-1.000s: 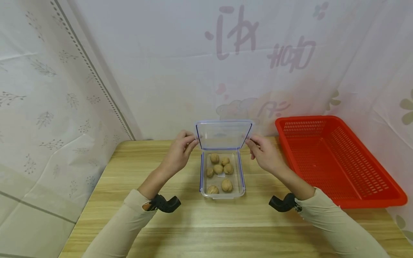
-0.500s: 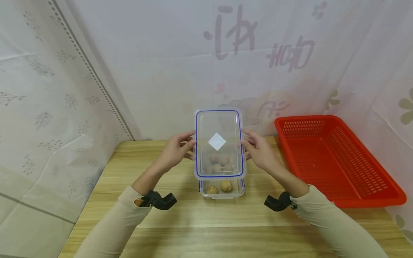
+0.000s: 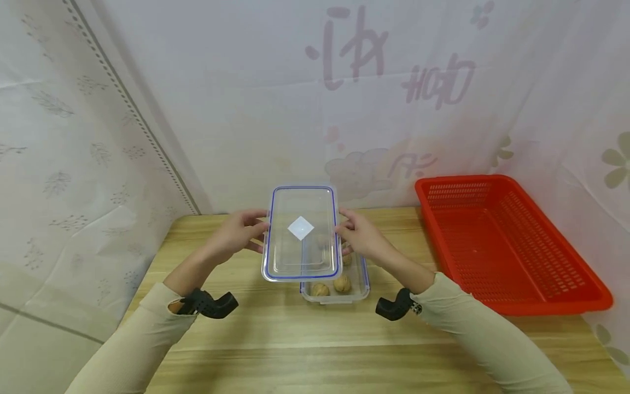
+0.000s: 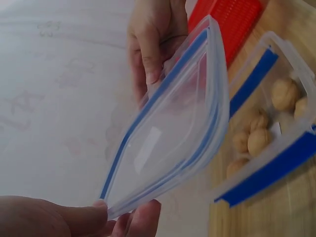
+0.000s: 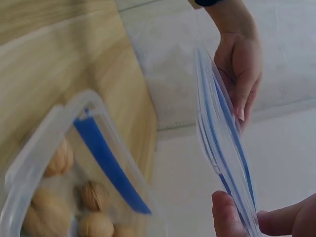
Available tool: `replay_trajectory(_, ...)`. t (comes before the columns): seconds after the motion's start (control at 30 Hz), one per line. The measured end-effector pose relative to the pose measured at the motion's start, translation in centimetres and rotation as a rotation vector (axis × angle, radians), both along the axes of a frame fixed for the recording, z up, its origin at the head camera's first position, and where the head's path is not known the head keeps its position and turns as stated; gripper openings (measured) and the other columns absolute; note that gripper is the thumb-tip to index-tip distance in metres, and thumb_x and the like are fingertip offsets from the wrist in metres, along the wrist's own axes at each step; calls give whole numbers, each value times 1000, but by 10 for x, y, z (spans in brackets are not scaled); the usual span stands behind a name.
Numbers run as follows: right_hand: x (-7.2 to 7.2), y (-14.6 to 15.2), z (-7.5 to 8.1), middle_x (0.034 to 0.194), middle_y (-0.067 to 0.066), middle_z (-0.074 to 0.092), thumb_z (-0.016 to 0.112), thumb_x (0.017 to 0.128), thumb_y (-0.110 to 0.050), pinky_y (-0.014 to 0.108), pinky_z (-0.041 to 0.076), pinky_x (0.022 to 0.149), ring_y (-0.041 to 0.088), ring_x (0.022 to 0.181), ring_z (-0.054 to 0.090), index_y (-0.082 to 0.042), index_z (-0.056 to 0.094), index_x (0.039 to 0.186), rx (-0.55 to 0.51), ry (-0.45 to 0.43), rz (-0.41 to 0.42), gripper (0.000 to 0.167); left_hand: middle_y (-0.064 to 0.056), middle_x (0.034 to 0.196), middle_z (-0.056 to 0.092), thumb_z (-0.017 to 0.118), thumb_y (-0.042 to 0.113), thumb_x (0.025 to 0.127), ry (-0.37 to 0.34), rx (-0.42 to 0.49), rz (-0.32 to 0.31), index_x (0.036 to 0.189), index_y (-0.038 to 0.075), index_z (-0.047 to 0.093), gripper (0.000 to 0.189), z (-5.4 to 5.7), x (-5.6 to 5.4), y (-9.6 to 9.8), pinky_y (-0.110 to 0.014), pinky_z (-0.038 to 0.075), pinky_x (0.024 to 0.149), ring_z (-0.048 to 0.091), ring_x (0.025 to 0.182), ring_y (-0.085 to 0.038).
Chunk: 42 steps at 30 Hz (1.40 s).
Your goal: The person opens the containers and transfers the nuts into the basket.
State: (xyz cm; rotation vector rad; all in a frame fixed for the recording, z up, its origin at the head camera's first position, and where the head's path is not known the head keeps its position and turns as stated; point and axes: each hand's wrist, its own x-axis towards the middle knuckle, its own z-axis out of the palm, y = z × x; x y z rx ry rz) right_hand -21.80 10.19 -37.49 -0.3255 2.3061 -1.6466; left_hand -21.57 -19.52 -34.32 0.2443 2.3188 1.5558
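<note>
Where held clear above the walnut box (image 3: 336,284), the thin, light, slippery lid (image 3: 301,234) is pinched at its long edges by left hand (image 3: 235,236) and right hand (image 3: 361,237), the firmest hold

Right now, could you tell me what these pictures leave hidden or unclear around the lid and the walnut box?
- Head view: the lid, held by the left hand and right hand, covers most of the container, so the walnuts cannot be counted.
- Left wrist view: the container runs off the right edge.
- Right wrist view: the container is blurred and cut off at the bottom.
- The lid's white sticker is too small to read.
</note>
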Motion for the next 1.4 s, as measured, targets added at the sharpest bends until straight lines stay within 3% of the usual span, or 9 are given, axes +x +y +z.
replay_trajectory(0.17,0,-31,-7,109,19,70,54,105,-4,42,66,66,25,68,68,-2,26,159,6,-22,23,61,-26,119,60,47,5,108,-50,-12,-11,148,-10,40,43,-3,6,-30,-37,65,77,68,94,-25)
replay_trajectory(0.37,3,-64,-15,100,13,70,57,103,-3,33,64,59,29,73,71,-6,28,160,13,-59,27,64,-22,115,63,48,5,108,-79,-29,-44,146,-12,40,43,-10,11,-61,-41,65,79,67,96,-27)
replay_trajectory(0.53,5,-87,-18,104,15,69,56,103,-2,43,65,68,25,76,70,-5,28,160,25,-91,37,63,-18,114,66,46,6,108,-124,-58,-50,149,-13,35,46,-17,11,-83,-42,65,77,67,96,-25)
replay_trajectory(0.83,5,-126,-36,91,15,68,56,100,6,28,63,55,23,75,70,-2,35,156,9,-124,27,60,-16,112,67,47,6,108,-201,-121,-36,149,-16,31,49,-31,11,-110,-44,65,79,68,97,-26)
replay_trajectory(1.03,7,-149,-51,83,14,66,57,96,10,34,64,57,22,62,69,-4,42,153,82,-157,-17,61,-20,111,67,48,3,107,-250,-197,-2,145,-17,36,45,-42,14,-118,-46,65,80,69,97,-28)
replay_trajectory(1.13,11,-157,-55,88,16,66,56,94,11,38,65,60,21,56,66,-4,38,155,112,-176,-45,66,-22,112,67,48,1,106,-264,-217,13,144,-18,37,43,-49,14,-123,-48,65,81,70,98,-30)
replay_trajectory(1.3,12,-171,-65,130,26,62,55,93,13,35,64,56,20,51,62,-1,36,155,151,-201,-87,67,-28,115,67,48,3,107,-276,-245,20,144,-20,34,46,-63,11,-132,-49,64,82,70,100,-33)
replay_trajectory(1.4,12,-178,-75,131,26,61,55,91,16,34,61,49,20,48,61,3,45,147,192,-187,-93,58,-31,118,65,48,2,106,-281,-272,26,145,-20,33,47,-71,9,-136,-48,64,82,69,103,-34)
